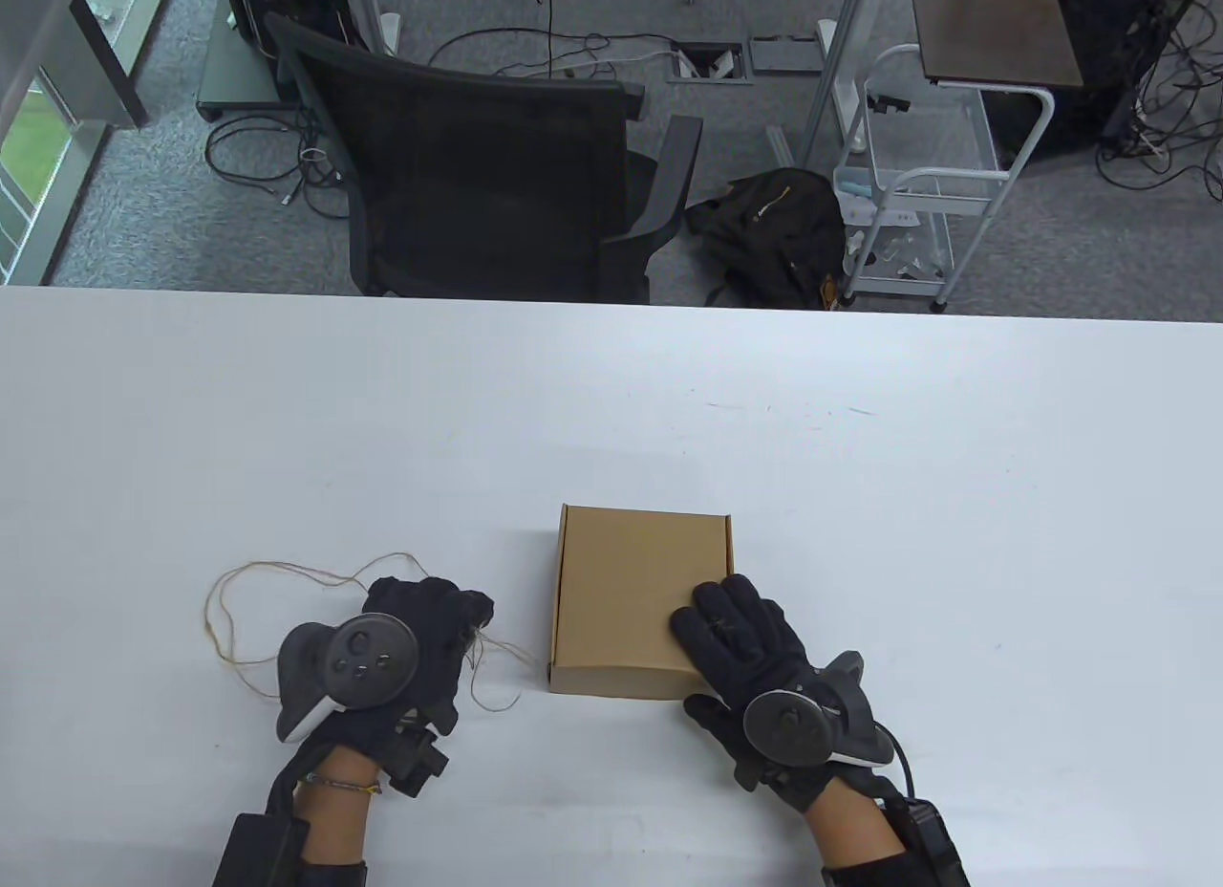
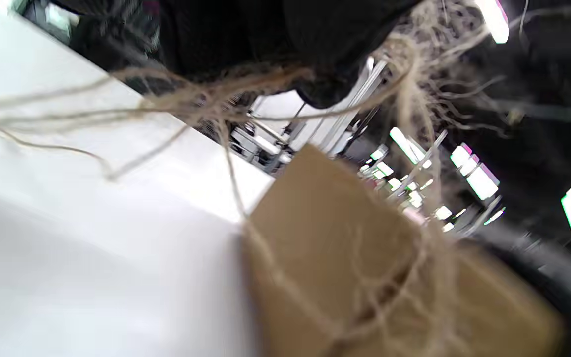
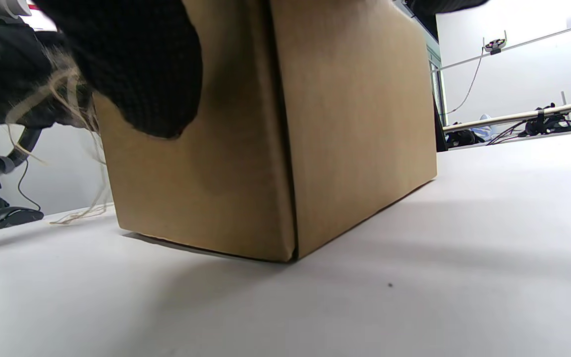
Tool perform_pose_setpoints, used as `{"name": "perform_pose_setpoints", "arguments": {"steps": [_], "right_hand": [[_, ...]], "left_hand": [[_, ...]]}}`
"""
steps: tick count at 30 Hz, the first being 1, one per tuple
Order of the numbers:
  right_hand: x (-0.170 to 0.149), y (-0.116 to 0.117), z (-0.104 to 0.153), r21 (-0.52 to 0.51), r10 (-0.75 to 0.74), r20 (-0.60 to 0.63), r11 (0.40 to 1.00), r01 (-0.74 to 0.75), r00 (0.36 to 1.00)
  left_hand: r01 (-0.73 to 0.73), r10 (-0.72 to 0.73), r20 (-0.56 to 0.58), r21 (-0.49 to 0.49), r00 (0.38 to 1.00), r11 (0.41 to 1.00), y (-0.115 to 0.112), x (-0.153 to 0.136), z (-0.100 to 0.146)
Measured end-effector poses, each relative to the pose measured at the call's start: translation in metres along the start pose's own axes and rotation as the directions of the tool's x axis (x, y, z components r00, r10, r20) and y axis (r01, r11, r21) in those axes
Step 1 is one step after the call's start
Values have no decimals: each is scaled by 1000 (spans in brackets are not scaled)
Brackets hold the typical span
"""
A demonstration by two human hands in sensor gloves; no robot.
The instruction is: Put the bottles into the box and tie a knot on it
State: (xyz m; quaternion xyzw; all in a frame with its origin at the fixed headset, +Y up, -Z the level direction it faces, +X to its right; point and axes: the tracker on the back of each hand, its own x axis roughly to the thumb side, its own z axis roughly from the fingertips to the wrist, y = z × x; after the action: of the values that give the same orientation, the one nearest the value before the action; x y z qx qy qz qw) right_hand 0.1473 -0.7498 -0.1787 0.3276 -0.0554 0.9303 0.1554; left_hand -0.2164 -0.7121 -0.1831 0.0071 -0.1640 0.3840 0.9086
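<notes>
Your right hand [image 1: 740, 638] near, flat on closed box [image 1: 635, 595], mid surface [image 1: 860, 495], fingers straight. Left hand [image 1: 420, 629] left of box, gripping twine [image 1: 239, 610]. Keep box pinned; feed twine under, cross over lid.

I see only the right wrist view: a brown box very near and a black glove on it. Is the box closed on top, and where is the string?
Observer: The table view shows the box closed, with the right hand lying on its near right part.
Operator: And the string?
Observer: The string is not around the box; the left hand holds it left of the box, and a loop lies on the table.
Operator: Do you see any bottles outside?
Observer: None show on the table in any view.
</notes>
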Motion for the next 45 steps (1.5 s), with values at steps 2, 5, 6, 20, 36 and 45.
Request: {"name": "perform_pose_setpoints", "arguments": {"steps": [2, 5, 6, 20, 36, 45], "right_hand": [[0, 0, 0, -5, 2, 8, 1000, -2, 1000], [0, -3, 1, -22, -12, 13, 1000, 12, 1000], [0, -5, 1, -24, -14, 20, 1000, 15, 1000], [55, -29, 2, -154, -399, 235, 885, 439, 886], [-16, -30, 16, -321, -926, 203, 243, 915, 317], [-25, -26, 19, -351, -943, 158, 222, 910, 291]], "left_hand": [[-182, 184, 23, -43, 983, 982, 3, -1, 1], [-281, 290, 64, -116, 955, 953, 1, 2, -1], [-302, 314, 74, -136, 947, 944, -1, 5, -1], [-253, 277, 160, -154, 948, 955, -34, 59, 0], [-364, 389, 66, -235, 919, 901, -23, 25, -4], [187, -106, 233, -356, 967, 916, -66, 81, 0]]}}
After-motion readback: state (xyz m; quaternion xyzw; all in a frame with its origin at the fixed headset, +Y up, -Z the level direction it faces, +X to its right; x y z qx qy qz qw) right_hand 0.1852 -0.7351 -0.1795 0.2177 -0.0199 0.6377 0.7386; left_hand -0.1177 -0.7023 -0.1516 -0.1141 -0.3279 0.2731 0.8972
